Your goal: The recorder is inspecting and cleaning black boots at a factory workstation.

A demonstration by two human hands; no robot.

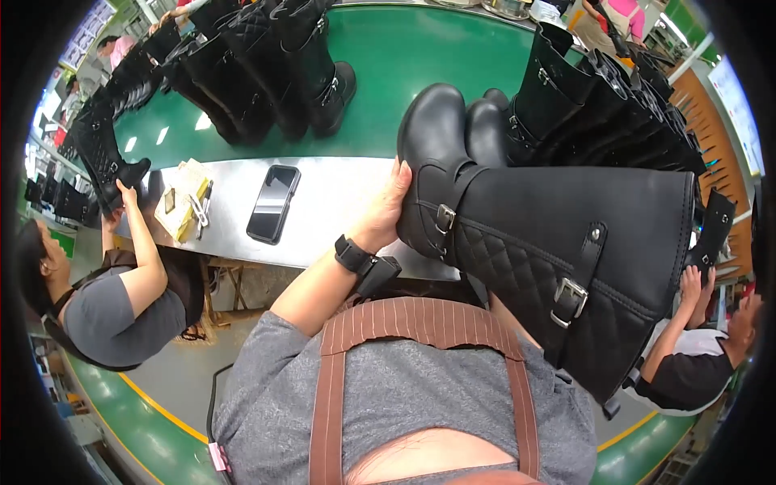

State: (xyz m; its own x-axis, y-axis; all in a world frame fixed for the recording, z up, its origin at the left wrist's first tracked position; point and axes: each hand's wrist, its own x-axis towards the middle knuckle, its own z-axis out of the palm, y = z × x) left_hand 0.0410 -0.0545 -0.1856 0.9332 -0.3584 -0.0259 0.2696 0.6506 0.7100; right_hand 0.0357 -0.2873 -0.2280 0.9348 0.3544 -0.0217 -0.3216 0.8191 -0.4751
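Observation:
A tall black leather boot (566,234) lies sideways in front of my chest, its toe pointing up and its shaft stretching to the right. It has a quilted panel and silver buckles at the ankle and calf. My left hand (386,208) is closed on the foot end of this boot, with the thumb against its side near the ankle. Right behind it shows the rounded toe of a second black boot (487,129); whether I hold that one too I cannot tell. The boot hides my right hand; only a sliver of that forearm shows below the shaft.
A smartphone (273,204), yellow papers (179,202) and a pen lie on the metal table edge (331,182). Beyond runs a green surface (396,48) with rows of black boots (267,73) left and black boots (598,105) right. Co-workers handle boots on both sides.

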